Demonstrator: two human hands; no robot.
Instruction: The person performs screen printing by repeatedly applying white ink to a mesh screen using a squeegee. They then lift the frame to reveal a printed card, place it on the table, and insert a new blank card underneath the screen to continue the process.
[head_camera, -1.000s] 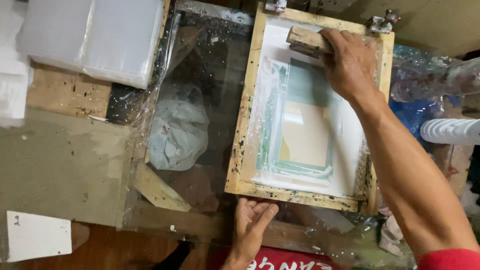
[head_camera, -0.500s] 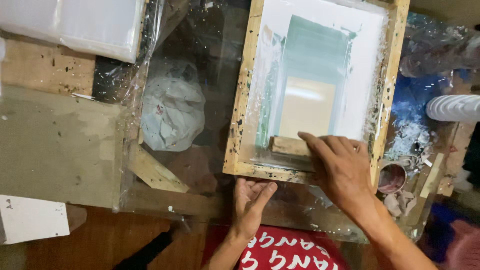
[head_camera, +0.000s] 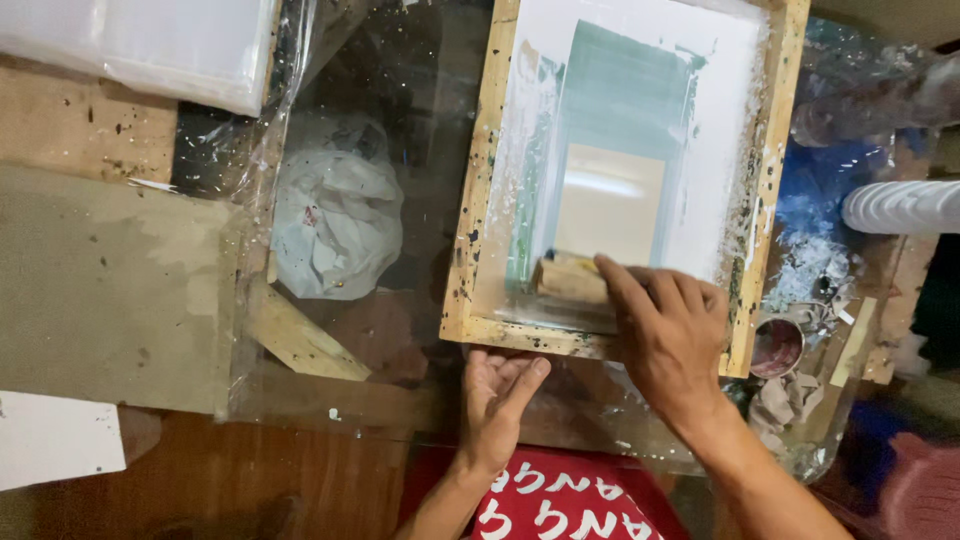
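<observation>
Printing frame (head_camera: 480, 200) at the centre's 1 o'clock; squeegee (head_camera: 570, 278) inside its 6 o'clock end under the right hand (head_camera: 670, 335). Left hand (head_camera: 497, 400) at the frame's 6 o'clock. Crumpled bag (head_camera: 335, 215) at 9 o'clock; tin (head_camera: 775, 347) at 4 o'clock.

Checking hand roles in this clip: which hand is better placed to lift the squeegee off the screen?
Right, probably. The right hand already grips the wooden squeegee at the near end of the screen frame. The left hand presses flat against the frame's near edge.
</observation>
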